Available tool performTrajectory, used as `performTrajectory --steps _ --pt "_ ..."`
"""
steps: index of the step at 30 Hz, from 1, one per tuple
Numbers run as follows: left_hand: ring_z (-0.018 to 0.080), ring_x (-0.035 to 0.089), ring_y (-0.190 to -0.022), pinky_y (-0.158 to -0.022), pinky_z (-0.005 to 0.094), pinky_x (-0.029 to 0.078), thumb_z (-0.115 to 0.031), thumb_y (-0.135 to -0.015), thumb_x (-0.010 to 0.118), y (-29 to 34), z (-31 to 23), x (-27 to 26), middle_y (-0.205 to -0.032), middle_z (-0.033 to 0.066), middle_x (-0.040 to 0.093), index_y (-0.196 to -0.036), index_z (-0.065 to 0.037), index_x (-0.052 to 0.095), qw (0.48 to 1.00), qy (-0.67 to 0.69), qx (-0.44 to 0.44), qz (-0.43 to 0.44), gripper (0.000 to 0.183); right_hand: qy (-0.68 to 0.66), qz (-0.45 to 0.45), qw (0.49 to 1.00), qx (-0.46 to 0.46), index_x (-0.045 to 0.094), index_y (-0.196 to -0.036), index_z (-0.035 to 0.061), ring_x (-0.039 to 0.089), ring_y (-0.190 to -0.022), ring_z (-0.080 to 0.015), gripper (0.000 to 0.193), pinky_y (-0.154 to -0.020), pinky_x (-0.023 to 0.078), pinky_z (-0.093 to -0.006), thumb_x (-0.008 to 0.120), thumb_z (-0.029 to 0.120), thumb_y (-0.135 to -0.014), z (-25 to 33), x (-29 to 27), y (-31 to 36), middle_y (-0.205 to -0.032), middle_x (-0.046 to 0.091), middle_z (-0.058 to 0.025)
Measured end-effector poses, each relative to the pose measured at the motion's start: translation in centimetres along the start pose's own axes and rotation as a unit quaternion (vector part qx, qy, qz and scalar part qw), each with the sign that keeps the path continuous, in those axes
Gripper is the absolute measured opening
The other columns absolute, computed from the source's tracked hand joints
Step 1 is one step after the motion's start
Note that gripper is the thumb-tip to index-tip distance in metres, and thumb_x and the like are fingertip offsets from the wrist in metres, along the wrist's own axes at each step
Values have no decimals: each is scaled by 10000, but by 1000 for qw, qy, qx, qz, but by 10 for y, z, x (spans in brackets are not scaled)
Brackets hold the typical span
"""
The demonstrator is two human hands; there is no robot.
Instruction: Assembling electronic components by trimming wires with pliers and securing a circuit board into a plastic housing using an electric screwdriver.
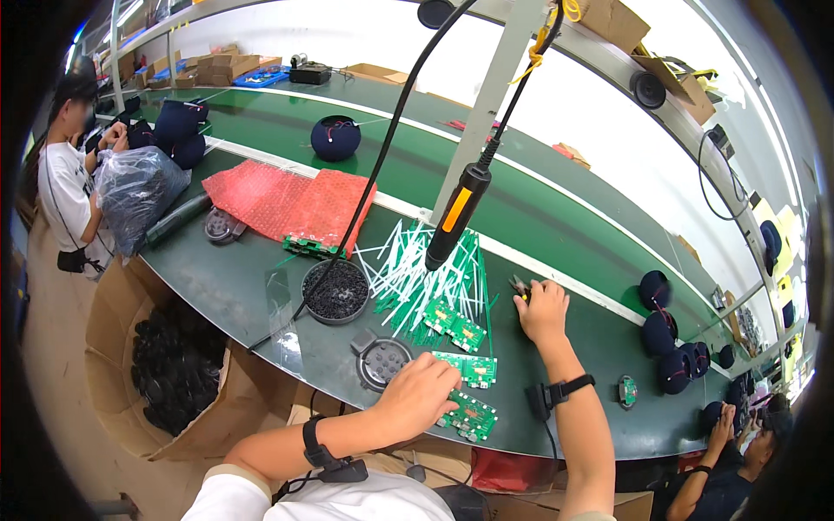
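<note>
Your left hand (421,395) hides the left ends of two boards (473,418) near you on the surface (519,382), fingers curled; I cannot tell whether it grips them. Your right hand (543,311), farther off, partly covers pliers (519,286), its grip also unclear.

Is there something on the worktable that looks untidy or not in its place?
The white and green strips look untidy: they lie loose, crossed at many angles in a spread-out heap beside the circuit boards. Nothing appears clearly broken.
</note>
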State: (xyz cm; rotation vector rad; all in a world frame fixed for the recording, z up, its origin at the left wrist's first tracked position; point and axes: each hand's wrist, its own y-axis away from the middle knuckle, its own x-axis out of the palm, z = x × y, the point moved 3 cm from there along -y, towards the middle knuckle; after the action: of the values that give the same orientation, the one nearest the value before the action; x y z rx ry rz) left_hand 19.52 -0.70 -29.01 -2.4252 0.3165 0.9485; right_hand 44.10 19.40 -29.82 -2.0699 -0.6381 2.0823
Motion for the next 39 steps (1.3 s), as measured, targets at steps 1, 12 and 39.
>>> performTrajectory --steps 1,12,39 --pt "337 571 -1070 -908 439 484 -158 -808 843 -1 1 -1 -1051 91 645 -1066 -76 615 1000 -3 -1 -4 354 -53 -65 995 -55 693 -1179 37 625 -1082 -339 417 -920 530 -439 797 307 -879 10 -13 5 -1154 655 -152" --pt "336 572 -1136 -948 449 474 -189 -794 849 -1 8 2 -1123 80 660 -1110 -97 594 997 20 25 68 416 -323 131 935 -58 749 -995 5 669 -887 -342 284 -795 534 -431 867 165 -793 82 -56 34 -914 660 -168" --pt "242 534 -1152 -920 370 395 -324 -586 953 9 2 5 -1147 40 586 -1220 -74 590 988 -78 118 69 772 -354 328 875 -28 643 -1089 -24 699 -852 -235 411 -762 533 -356 884 79 -773 64 -75 77 -932 721 -143"
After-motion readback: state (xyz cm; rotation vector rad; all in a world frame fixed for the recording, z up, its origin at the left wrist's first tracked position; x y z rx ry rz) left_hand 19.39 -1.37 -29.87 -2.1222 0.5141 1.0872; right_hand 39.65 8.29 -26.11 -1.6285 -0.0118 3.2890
